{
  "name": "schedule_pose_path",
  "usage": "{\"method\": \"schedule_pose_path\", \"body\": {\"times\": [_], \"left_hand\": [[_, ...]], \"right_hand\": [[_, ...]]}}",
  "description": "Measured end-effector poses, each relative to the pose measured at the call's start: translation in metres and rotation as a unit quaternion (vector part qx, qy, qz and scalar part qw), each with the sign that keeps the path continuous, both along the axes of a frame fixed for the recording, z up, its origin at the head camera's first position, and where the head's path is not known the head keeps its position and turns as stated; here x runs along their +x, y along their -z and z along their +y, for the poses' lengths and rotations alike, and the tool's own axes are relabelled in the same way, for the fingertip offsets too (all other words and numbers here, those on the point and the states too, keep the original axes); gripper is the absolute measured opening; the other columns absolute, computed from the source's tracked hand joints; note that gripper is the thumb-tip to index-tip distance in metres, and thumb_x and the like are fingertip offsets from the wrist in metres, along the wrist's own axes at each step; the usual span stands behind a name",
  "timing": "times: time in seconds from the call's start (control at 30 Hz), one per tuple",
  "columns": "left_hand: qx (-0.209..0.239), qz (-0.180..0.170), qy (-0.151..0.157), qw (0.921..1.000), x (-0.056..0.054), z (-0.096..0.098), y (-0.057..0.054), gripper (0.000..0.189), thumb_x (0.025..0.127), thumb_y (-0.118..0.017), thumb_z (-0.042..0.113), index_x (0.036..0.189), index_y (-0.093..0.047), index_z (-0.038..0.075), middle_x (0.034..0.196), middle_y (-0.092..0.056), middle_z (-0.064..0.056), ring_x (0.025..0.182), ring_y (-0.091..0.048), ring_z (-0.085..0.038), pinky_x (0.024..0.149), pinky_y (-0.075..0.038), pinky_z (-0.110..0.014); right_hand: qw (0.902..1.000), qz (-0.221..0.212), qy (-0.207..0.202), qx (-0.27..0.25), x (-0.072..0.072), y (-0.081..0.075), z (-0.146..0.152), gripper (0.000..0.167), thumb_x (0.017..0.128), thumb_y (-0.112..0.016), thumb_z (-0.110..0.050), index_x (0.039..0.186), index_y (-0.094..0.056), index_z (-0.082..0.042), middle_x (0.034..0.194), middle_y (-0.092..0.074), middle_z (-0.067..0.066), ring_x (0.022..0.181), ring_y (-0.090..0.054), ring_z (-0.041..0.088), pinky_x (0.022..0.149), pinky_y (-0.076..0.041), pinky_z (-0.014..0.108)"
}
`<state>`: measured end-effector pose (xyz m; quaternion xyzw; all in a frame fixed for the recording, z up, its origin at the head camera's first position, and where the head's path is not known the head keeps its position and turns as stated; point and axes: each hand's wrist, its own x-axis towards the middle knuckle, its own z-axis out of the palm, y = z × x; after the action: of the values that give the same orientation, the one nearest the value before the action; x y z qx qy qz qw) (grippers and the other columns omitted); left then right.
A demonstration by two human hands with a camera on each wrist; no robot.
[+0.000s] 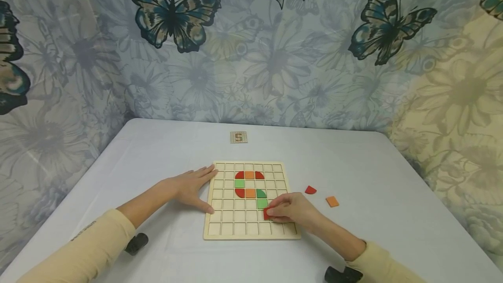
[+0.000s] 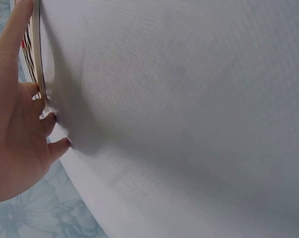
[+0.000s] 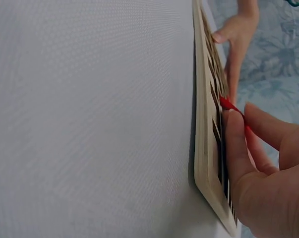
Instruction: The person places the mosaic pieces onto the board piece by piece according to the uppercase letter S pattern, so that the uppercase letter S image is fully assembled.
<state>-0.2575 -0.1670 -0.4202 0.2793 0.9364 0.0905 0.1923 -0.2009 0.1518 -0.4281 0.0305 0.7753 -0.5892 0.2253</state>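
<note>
A wooden grid board (image 1: 233, 229) lies on the table, with red, orange and green tiles set in several of its squares. My left hand (image 1: 191, 188) rests along the board's left edge, fingers spread and thumb lower down. Between thumb and fingers, my right hand (image 1: 292, 209) pinches a red tile (image 1: 266, 214), just below a light green square tile (image 1: 262, 204). The right wrist view shows that red tile (image 3: 227, 103) tilted at the grid, partly hidden by the fingertips. Above the light green tile sits a dark green rounded tile (image 1: 261, 193).
Right of the board lie a loose red rounded tile (image 1: 310, 190) and an orange square tile (image 1: 332, 201). A small patterned card (image 1: 239, 137) lies beyond the board on the white table (image 1: 169, 143). Butterfly-print fabric (image 1: 275, 64) hangs behind.
</note>
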Motion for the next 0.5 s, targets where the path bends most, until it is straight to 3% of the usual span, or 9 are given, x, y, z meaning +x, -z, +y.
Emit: {"method": "schedule_pose_path", "body": {"times": [0.5], "left_hand": [[-0.005, -0.003, -0.002, 1.0000, -0.0007, -0.0003, 0.0002, 0.118, 0.069, -0.064, 0.075, 0.154, -0.015, 0.009, 0.159, -0.006, -0.009, 0.143, -0.011, -0.030, 0.111, -0.015, -0.053]], "right_hand": [[0.9982, 0.012, -0.027, 0.053, 0.0010, -0.0039, -0.0017, 0.024, 0.078, -0.077, -0.004, 0.100, -0.070, 0.004, 0.083, -0.070, 0.010, 0.074, -0.067, 0.018, 0.071, -0.056, 0.031]]}}
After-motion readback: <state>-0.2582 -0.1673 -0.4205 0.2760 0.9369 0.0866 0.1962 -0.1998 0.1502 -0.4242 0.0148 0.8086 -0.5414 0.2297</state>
